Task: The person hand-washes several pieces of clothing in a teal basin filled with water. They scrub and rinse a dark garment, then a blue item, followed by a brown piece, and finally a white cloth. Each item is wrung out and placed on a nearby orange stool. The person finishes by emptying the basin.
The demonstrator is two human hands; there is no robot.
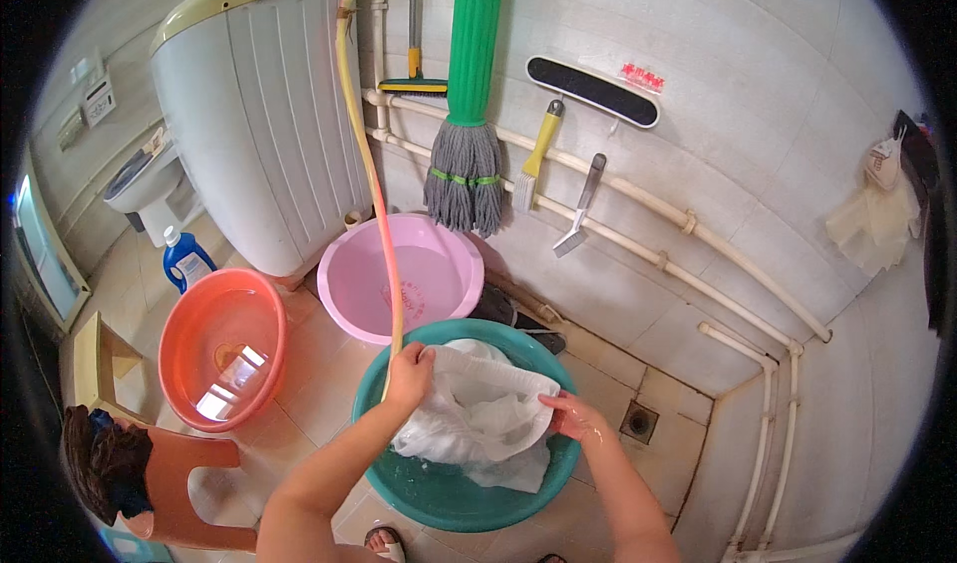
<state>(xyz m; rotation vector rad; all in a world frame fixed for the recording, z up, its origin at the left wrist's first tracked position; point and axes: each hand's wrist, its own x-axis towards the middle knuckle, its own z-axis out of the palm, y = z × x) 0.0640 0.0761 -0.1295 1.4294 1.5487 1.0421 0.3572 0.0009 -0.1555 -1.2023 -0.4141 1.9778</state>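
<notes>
While left hand point(409, 374) grips hose point(371, 179), right hand point(570, 416) grips cloth point(478, 409)

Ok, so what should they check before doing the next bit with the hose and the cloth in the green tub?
1. Hose held firmly: ok, the left hand is closed around it near its end.
2. Hose end over the green tub: ok, it points down inside the rim.
3. Water running: cannot tell, no stream shows.
4. Cloth inside the tub: ok, the right hand grips its edge and it stays within the rim.
5. Water level in the tub: ok, shallow water shows at the bottom, well under the rim.
6. Pink tub and orange tub out of the way: ok, both stand apart on the floor.
</notes>
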